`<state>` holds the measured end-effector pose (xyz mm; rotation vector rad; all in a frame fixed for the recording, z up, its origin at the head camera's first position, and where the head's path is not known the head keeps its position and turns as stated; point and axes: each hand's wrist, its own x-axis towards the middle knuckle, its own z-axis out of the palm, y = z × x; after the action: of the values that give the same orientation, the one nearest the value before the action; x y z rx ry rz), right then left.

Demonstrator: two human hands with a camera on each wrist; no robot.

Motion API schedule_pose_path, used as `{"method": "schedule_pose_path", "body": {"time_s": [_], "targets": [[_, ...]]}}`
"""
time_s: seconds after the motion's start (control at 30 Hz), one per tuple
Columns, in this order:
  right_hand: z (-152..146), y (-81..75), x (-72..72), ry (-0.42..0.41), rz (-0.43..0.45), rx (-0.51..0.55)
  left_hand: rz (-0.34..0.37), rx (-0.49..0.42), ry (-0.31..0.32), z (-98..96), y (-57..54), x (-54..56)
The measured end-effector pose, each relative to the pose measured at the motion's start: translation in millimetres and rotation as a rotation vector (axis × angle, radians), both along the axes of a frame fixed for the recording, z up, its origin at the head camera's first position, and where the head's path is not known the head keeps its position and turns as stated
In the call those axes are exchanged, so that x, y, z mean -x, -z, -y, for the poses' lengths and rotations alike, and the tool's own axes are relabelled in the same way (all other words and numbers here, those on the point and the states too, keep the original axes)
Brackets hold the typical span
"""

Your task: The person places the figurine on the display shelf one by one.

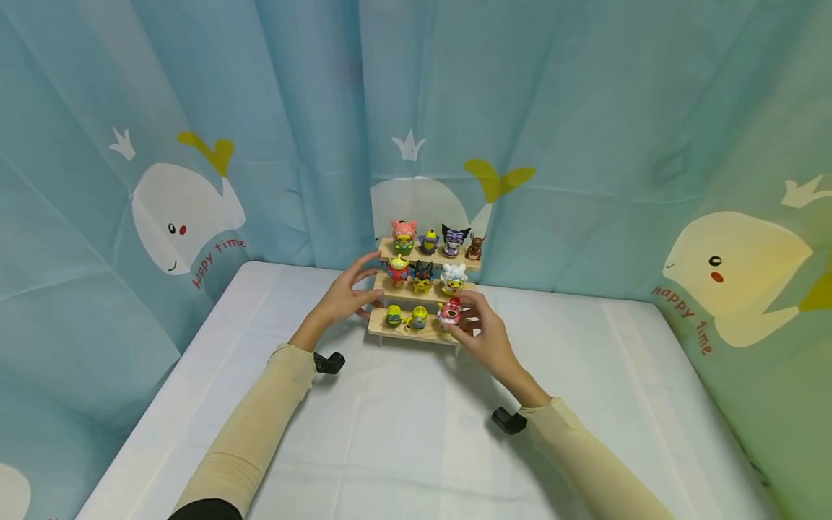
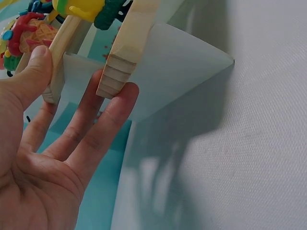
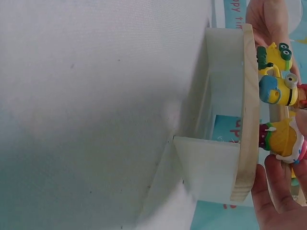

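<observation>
A three-tier wooden display stand [image 1: 416,334] holds small toy figurines on its steps. My right hand [image 1: 484,338] pinches a pink figurine [image 1: 449,313] at the right end of the lowest step. In the right wrist view this figurine [image 3: 283,136] stands upright at the shelf, between thumb and fingers. At the stand's left side, my left hand [image 1: 341,296] touches the ends of the steps. The left wrist view shows the fingers [image 2: 108,122] fairly straight against the lowest step's end [image 2: 115,76], the thumb on the step above. Two yellow minion figurines [image 1: 393,315] share the lowest step.
Three figurines [image 1: 422,276] stand on the middle step and several more [image 1: 429,242] on the top one. A white-covered table [image 1: 390,433] lies beneath, with a blue whale-print curtain [image 1: 312,144] behind. Black mounts [image 1: 329,362] stick out from both wrists.
</observation>
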<state>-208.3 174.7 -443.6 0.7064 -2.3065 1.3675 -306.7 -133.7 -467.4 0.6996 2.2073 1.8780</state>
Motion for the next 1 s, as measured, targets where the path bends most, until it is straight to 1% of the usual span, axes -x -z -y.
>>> {"method": "schedule_pose_path", "body": {"time_s": [0.1,0.17,0.37,0.47,0.7,0.8,1.0], "targets": [[-1.4,0.9,1.7,-0.010,-0.004,0.001,-0.002,0.005,-0.007,1.4,0.1,1.1],[-1.5,-6.0,-1.7,-0.020,-0.002,0.006,-0.002,0.007,-0.011,1.3,-0.4,1.5],[-19.3,12.0,13.0,-0.011,0.013,0.000,-0.006,0.002,-0.005,0.0,0.3,3.8],[-27.9,16.0,15.1,0.000,0.045,-0.006,-0.003,0.001,-0.004,-1.4,2.3,5.0],[-36.8,13.1,9.8,0.017,0.103,0.034,0.002,-0.003,0.008,-4.4,2.7,5.6],[-39.5,10.9,7.8,0.038,0.107,0.027,0.000,0.000,0.012,-4.2,1.2,5.7],[-49.8,5.0,3.2,0.070,0.112,0.007,0.003,0.009,-0.008,-0.7,0.5,2.0]]}}
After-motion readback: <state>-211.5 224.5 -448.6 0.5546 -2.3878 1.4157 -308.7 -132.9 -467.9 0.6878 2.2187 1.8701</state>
